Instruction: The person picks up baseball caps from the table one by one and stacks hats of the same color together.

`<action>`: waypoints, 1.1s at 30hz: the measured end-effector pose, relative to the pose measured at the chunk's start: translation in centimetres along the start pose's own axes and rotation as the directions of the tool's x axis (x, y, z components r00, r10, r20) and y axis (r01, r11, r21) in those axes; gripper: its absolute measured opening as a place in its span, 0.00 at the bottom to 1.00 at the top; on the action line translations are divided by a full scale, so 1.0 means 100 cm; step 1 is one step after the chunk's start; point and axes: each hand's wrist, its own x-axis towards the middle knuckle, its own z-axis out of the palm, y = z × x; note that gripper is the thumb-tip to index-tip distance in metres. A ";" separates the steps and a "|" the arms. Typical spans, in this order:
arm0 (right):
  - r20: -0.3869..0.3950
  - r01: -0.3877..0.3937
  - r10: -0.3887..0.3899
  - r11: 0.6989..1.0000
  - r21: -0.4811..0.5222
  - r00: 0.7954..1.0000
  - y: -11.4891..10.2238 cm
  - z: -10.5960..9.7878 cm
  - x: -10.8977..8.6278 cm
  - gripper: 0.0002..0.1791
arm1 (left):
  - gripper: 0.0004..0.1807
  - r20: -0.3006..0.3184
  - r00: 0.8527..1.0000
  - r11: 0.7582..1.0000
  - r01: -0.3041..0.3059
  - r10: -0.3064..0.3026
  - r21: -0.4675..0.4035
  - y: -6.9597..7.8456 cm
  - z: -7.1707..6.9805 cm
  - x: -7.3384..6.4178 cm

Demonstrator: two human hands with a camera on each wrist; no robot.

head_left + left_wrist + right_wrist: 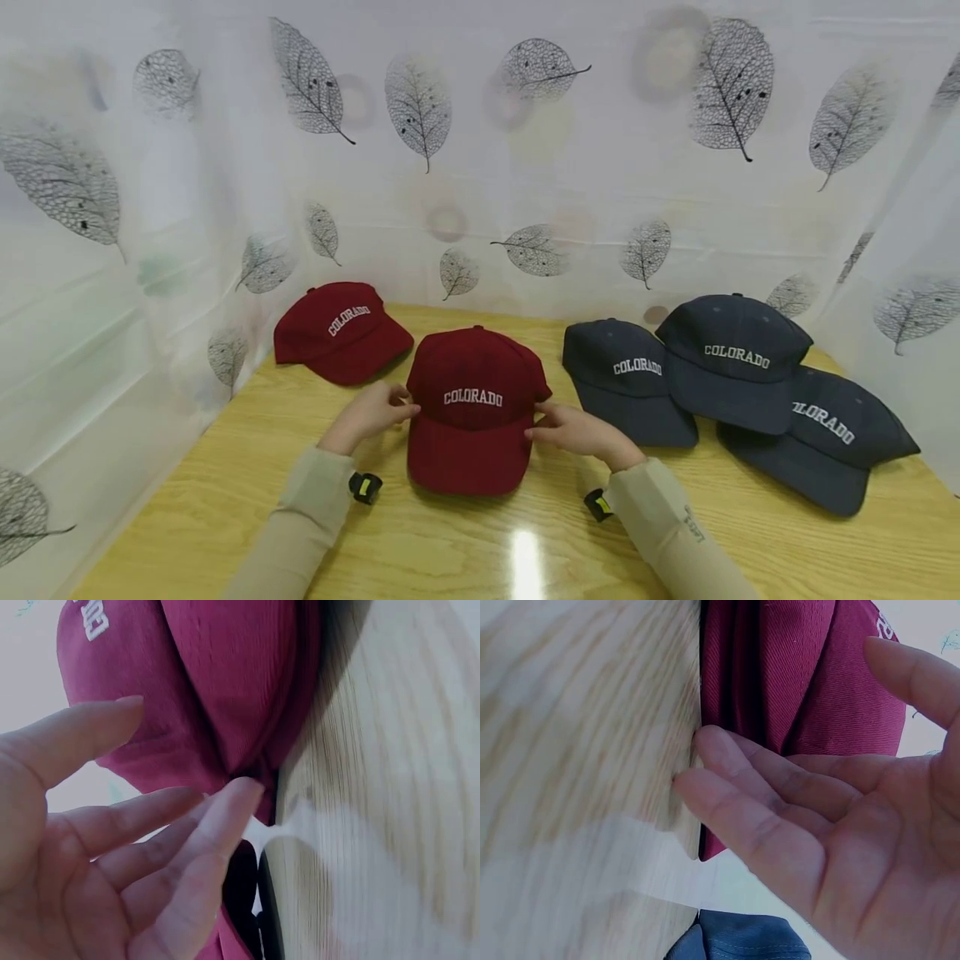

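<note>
A dark red cap (468, 446) with white COLORADO lettering rests on the table, its brim facing me. My left hand (375, 412) is at the cap's left side, thumb toward the front. In the left wrist view, the fingers of that hand (150, 862) are extended beside the red fabric (232, 667). At the opposite side is my right hand (581, 429). The right wrist view shows this hand (817, 825) with extended fingers near the cap's lower edge (735, 682) and the thumb apart from them. Exact fingertip contact is hard to tell on both sides.
Another red cap (337, 337) sits at the back left of the wooden table (420, 558). To the right are three navy caps: one (611, 358) on the left, one (735, 325) overlapping its neighbours, and one (832, 450) nearer the right edge. A leaf-patterned curtain (480, 200) hangs behind.
</note>
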 end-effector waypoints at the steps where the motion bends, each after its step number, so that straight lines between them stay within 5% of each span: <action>1: -0.002 -0.002 0.002 1.000 -0.002 1.000 0.000 0.000 0.000 0.30 | 0.16 -0.022 0.999 0.999 -0.033 0.033 0.009 -0.005 -0.001 0.003; 5: -0.004 -0.008 0.008 1.000 -0.012 1.000 0.002 0.001 0.001 0.30 | 0.20 -0.094 0.994 0.996 -0.054 0.061 0.074 -0.009 -0.006 0.011; 16: -0.015 -0.029 0.029 0.999 -0.035 0.999 0.005 0.000 0.003 0.31 | 0.15 -0.226 0.972 0.954 0.125 -0.063 0.273 -0.003 -0.024 0.032; 23: -0.019 -0.018 0.017 0.999 -0.038 1.000 0.004 -0.001 0.003 0.31 | 0.16 -0.283 0.958 0.884 0.167 -0.042 0.436 -0.011 -0.029 0.050; 28: -0.021 -0.013 0.013 0.999 -0.041 1.000 0.004 -0.001 0.003 0.30 | 0.20 -0.248 0.967 0.816 0.183 -0.050 0.548 -0.018 -0.029 0.064; 33: -0.020 -0.015 0.015 1.000 -0.019 1.000 0.003 0.000 0.002 0.30 | 0.26 -0.219 0.974 0.786 0.185 -0.065 0.590 -0.023 -0.030 0.069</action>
